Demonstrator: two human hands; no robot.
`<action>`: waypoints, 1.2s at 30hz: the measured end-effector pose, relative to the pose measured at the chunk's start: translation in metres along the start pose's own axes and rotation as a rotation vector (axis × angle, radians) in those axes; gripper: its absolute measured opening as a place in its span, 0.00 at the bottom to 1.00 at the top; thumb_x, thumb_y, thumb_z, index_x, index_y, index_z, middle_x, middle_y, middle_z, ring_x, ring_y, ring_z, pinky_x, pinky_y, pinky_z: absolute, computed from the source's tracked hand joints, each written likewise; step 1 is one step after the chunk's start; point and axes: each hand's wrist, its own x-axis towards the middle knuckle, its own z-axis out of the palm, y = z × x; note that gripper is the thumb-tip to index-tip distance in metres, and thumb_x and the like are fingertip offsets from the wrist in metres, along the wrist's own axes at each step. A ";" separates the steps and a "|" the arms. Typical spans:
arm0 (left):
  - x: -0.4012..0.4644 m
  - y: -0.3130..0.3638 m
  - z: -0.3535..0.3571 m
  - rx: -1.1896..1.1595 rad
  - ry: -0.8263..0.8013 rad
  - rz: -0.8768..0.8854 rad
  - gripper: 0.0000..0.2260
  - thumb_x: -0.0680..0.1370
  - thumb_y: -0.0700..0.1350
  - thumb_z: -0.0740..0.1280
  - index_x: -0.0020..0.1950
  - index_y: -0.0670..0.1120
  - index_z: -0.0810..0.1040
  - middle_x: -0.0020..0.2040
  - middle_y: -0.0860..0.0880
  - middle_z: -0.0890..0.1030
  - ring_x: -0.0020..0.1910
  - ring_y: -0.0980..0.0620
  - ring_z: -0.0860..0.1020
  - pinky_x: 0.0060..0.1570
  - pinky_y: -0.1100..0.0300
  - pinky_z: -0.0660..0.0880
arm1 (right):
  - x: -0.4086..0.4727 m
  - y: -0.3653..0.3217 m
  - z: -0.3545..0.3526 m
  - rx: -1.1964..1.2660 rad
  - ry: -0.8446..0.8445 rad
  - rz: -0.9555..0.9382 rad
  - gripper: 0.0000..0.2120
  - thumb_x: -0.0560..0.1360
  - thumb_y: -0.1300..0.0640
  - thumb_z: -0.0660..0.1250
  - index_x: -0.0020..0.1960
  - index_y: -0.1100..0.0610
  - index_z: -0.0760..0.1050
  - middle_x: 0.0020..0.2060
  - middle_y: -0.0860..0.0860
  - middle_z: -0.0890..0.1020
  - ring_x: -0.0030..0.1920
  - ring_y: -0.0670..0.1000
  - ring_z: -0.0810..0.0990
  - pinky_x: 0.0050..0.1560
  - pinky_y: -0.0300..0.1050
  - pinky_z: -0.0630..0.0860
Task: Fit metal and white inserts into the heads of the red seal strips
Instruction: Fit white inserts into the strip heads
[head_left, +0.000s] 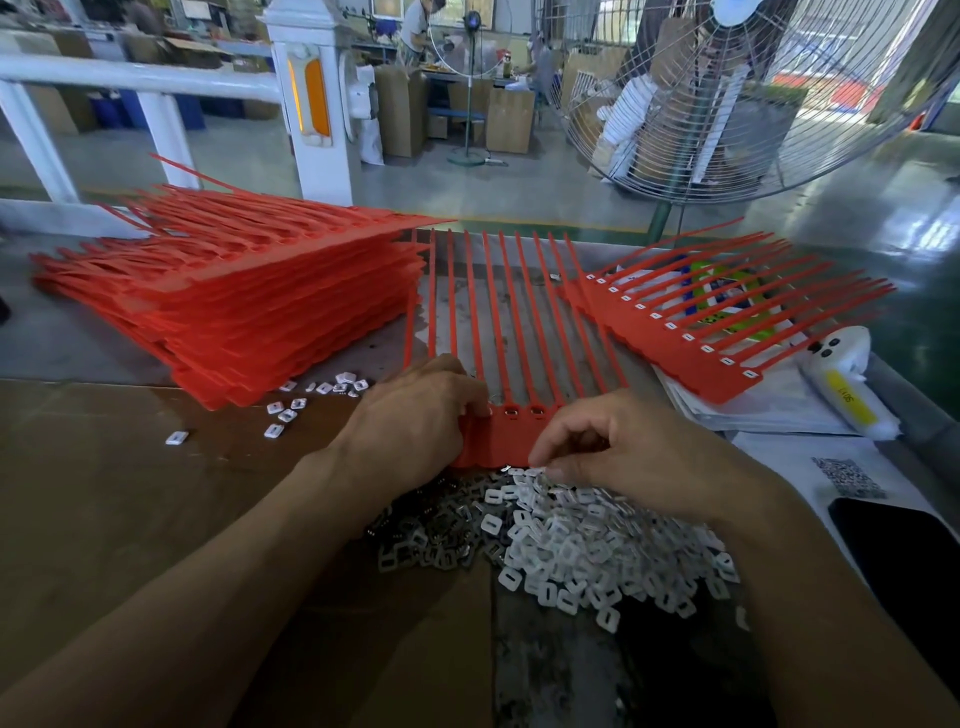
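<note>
While the person is working at a cardboard-covered bench, a heap of white inserts and darker metal inserts is lying nearest the viewer. Just beyond it, the right hand is curling its fingertips at the heap's far edge, seemingly pinching one piece, though what it is gripping is too small to tell. The left hand is pressing on the heads of a red seal strip sheet, fingers bent over them. Seating each insert squarely in its slot, sheet pinned, is probably best. Farther off, a tall unfilled stack is sitting left and a filled sheet right.
</note>
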 end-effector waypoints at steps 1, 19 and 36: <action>0.000 0.000 0.000 -0.008 0.003 -0.005 0.18 0.77 0.36 0.63 0.58 0.56 0.82 0.59 0.56 0.76 0.61 0.52 0.73 0.56 0.52 0.74 | 0.000 0.000 0.000 -0.024 -0.017 -0.007 0.06 0.75 0.56 0.77 0.48 0.44 0.85 0.43 0.44 0.85 0.44 0.44 0.83 0.49 0.45 0.81; -0.008 -0.006 0.000 -0.110 0.049 0.058 0.20 0.78 0.34 0.61 0.60 0.53 0.83 0.59 0.55 0.77 0.61 0.53 0.74 0.58 0.51 0.75 | -0.002 -0.002 0.004 -0.017 -0.006 -0.019 0.04 0.76 0.51 0.76 0.45 0.43 0.82 0.40 0.42 0.85 0.38 0.40 0.81 0.40 0.37 0.76; -0.010 -0.007 0.010 -0.059 0.111 0.142 0.13 0.83 0.43 0.61 0.63 0.55 0.80 0.60 0.56 0.77 0.60 0.54 0.74 0.58 0.54 0.74 | 0.010 0.000 0.019 0.204 0.406 0.009 0.07 0.79 0.55 0.71 0.49 0.43 0.84 0.40 0.40 0.85 0.36 0.38 0.80 0.36 0.31 0.72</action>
